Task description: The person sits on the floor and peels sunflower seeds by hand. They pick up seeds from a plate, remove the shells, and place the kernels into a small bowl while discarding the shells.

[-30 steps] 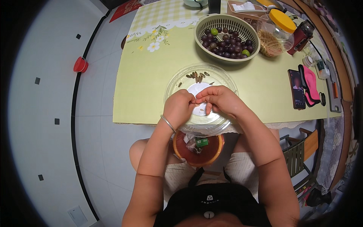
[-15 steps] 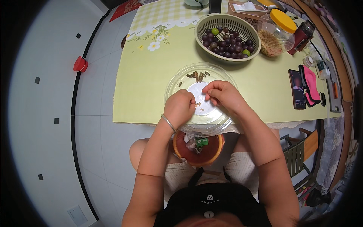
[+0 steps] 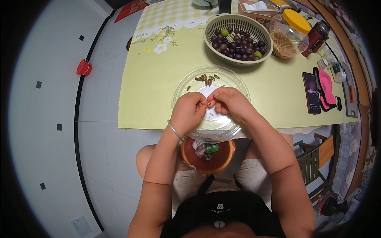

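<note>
Bare fingers curl inward over a round tray (image 3: 247, 90) of thin, clear, ridged plastic. The tips of the left hand (image 3: 190, 111) and right hand (image 3: 231, 104) are drawn close, almost meeting above its pale centre; whether they are clamped on a seed I cannot tell. Slim, dark brown seeds (image 3: 208, 80) – pointed ovals – lie loosely heaped on the tray's far side, one apart to the left, and a small pale bit (image 3: 211, 114) rests below the fingertips. A smooth metal bracelet (image 3: 175, 130) rings the left wrist.

Beyond the tray, a slatted plastic basket (image 3: 238, 22) holds round, dark purple grapes (image 3: 240, 47) and a couple of green ones. To its right stand a see-through jar (image 3: 283, 43) with a yellow lid and a dark red flask (image 3: 316, 39). A phone (image 3: 311, 93) lies beside soft pink cloth (image 3: 327, 89).

The tablecloth (image 3: 149, 93) is flat yellow-green, checked and flowered at the far left. Below the table edge sits a reddish bin (image 3: 231, 156); pale tiles (image 3: 109, 158), a plain wall (image 3: 35, 119) and a slatted chair (image 3: 308, 166) flank the person.
</note>
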A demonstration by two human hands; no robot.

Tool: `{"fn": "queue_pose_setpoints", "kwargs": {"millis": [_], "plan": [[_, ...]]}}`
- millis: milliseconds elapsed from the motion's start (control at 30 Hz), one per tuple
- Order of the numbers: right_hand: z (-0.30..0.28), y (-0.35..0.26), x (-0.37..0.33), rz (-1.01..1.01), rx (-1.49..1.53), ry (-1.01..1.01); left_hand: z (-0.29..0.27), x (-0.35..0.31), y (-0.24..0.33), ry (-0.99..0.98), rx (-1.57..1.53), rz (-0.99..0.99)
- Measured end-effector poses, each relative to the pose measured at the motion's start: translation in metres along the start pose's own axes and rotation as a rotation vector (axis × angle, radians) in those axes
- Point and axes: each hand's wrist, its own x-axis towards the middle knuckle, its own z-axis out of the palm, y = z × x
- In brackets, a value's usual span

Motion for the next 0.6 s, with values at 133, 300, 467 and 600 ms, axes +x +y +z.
{"fn": "queue_pose_setpoints", "kwargs": {"millis": [133,300,467,600], "plan": [[0.003,-0.006,-0.003,-0.059,-0.009,0.091,0.001,0.000,-0.002,0.021,-0.024,-0.054],[0.009,-0.009,-0.005,0.055,0.310,-0.082,0.005,0.000,0.006,0.073,-0.424,-0.088],[-0.013,-0.013,-0.002,-0.044,0.348,0.047,-0.003,-0.001,0.004,0.152,-0.126,-0.032],[-0.018,-0.021,-0.003,-0.107,0.263,0.072,0.010,-0.007,-0.008,0.082,0.195,0.038]]}}
